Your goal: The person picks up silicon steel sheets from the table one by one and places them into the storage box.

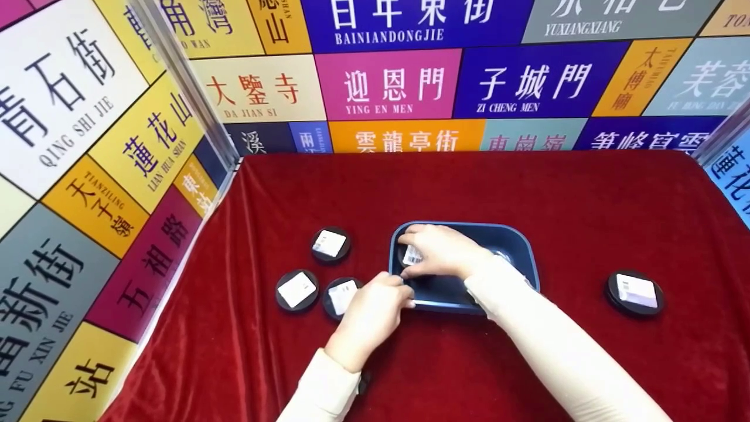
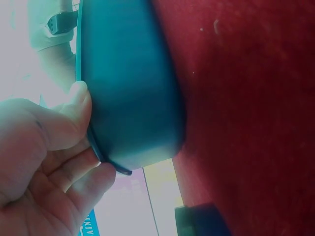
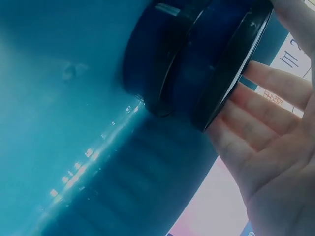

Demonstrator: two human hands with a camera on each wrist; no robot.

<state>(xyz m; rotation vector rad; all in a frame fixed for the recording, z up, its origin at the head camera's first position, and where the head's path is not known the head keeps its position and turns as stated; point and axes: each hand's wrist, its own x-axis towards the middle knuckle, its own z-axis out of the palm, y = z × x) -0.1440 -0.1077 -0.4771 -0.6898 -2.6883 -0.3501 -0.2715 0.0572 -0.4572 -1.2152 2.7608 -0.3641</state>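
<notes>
A blue plastic basin stands on the red cloth in the middle of the head view. At its near left corner my left hand grips the rim; the left wrist view shows thumb and fingers on the edge of the basin. Inside, at the left end, my right hand holds a round black container with a white label. The right wrist view has the fingers of the hand against the rim of this dark container. The thumb is mostly cut off there.
Left of the basin lie three black round containers with white labels. Another one lies to the right. A dark object is partly hidden by the left sleeve. Sign-covered panels stand behind and at the left.
</notes>
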